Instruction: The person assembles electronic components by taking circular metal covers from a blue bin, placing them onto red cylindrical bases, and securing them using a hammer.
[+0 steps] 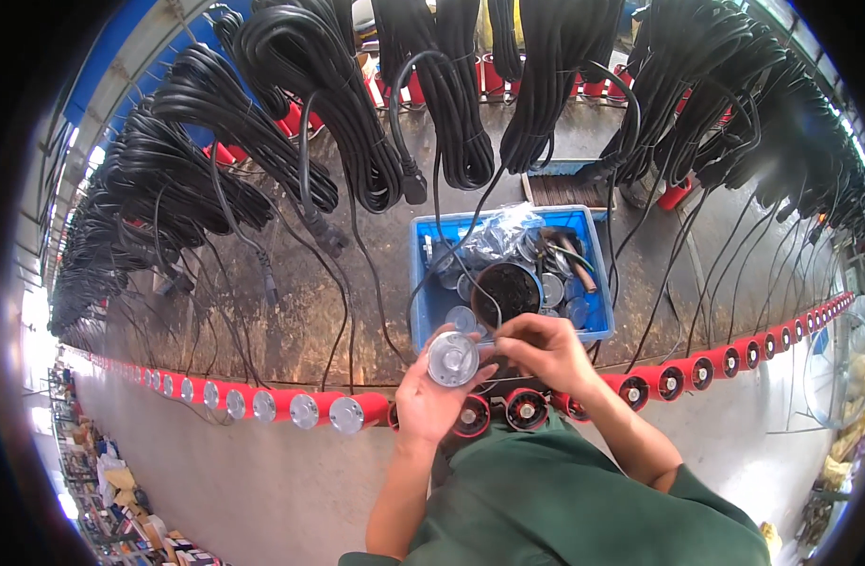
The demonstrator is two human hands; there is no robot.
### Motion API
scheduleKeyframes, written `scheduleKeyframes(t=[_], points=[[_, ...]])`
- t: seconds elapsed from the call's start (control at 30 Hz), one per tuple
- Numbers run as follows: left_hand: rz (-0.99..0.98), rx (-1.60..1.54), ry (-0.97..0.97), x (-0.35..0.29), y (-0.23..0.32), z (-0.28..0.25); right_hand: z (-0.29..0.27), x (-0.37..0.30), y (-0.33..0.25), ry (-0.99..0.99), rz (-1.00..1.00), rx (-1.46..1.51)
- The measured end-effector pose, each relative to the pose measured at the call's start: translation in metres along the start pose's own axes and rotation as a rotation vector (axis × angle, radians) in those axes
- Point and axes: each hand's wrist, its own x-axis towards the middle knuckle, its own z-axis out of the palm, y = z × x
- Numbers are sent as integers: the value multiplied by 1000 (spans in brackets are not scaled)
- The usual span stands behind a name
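Note:
My left hand (428, 396) holds a round silver end cap (453, 359), its stepped face turned up. Just to the right, the fingers of my right hand (545, 351) are pinched together at a thin dark cable (497, 309) that drops from above. The fingertips of both hands nearly meet beside the cap's edge. Below my hands, red cylindrical housings (527, 409) stand in a row along the table's front edge. Those nearest me and to the right show open dark ends; silver caps (347, 414) cover the ends to the left.
A blue bin (416, 283) beyond my hands holds loose caps, a clear plastic bag (500, 236) and a dark round pot (508, 291). Thick black cable coils (328, 104) hang overhead, their thin leads crossing the worn table (291, 274). A shallow wooden box (569, 192) lies behind the bin.

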Motion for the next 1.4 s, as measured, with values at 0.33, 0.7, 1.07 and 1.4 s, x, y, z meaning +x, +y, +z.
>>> scheduleKeyframes(t=[0.33, 0.7, 1.07, 1.4], points=[[36, 188, 106, -27, -8, 26, 35, 21, 4, -28, -474, -539], [143, 203, 102, -34, -11, 16, 45, 18, 3, -31, -434, -504], [98, 272, 140, -38, -9, 24, 46, 17, 3, -68, -468, -519], [399, -83, 99, -31, -16, 0, 67, -17, 63, 42, -35, -45]])
